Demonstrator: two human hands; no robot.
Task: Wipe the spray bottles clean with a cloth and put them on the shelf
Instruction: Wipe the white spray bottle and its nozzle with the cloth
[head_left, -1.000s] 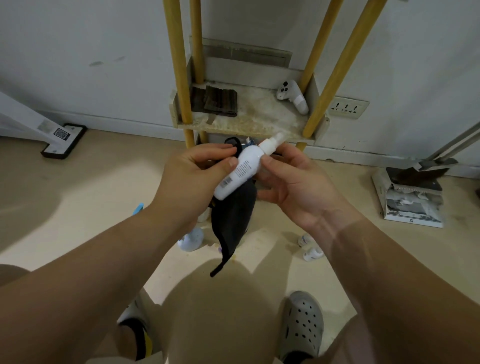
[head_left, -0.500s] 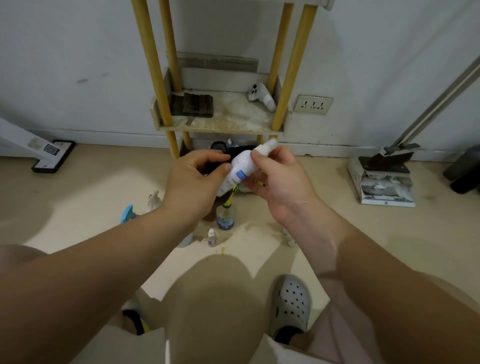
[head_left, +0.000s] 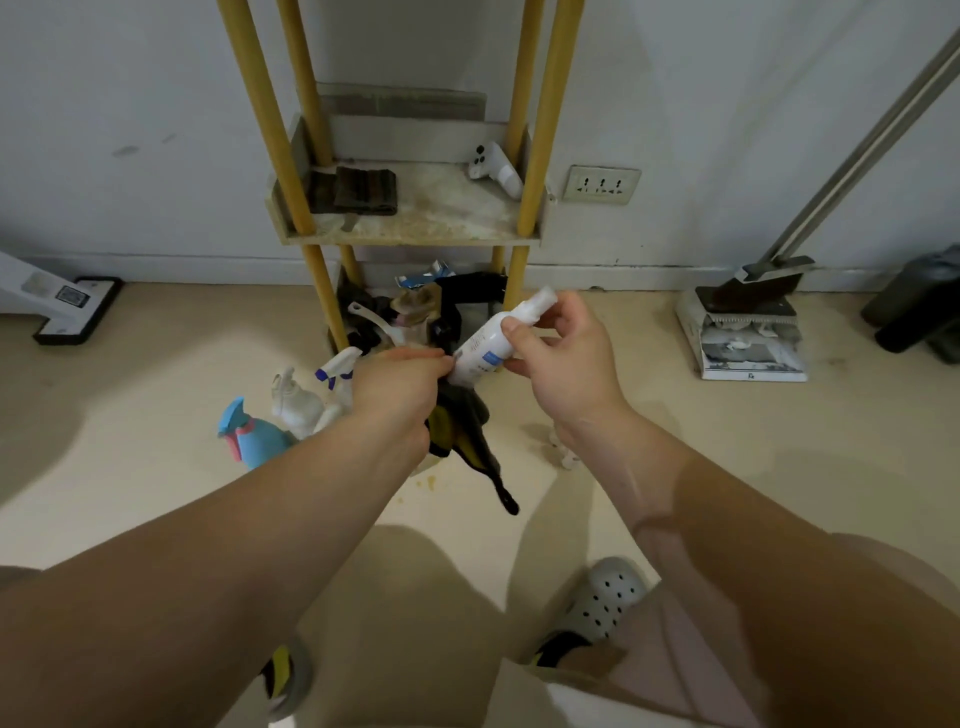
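Operator: Fingers first?

Inspector: Your right hand (head_left: 563, 364) has its fingers (head_left: 514, 332) clasped round the upper body of the white spray bottle (head_left: 480, 351). The thumb is on the near side, and the nozzle end tilts up and to the right. Your left hand (head_left: 400, 384) has its fingers (head_left: 428, 358) clenched on a dark cloth (head_left: 462, 441). The cloth meets the bottle's lower end and hangs in a tail beneath.

Operator: And the bottle's place?

Inspector: You hold it in the air in front of the shelf (head_left: 415, 238), below the shelf's visible board and not resting on it. That board carries a folded dark rag (head_left: 358, 189) at its left and a white controller (head_left: 493, 169) at its back right. On the floor by the shelf's front left post are more spray bottles: a blue one (head_left: 254, 434), a white one (head_left: 298, 405) and one with a blue-and-white trigger (head_left: 337, 370). Right of the shelf is a wall socket (head_left: 602, 184), and farther right a dustpan (head_left: 748, 322). The shelf's bottom tier is cluttered, and I cannot make out its contents.
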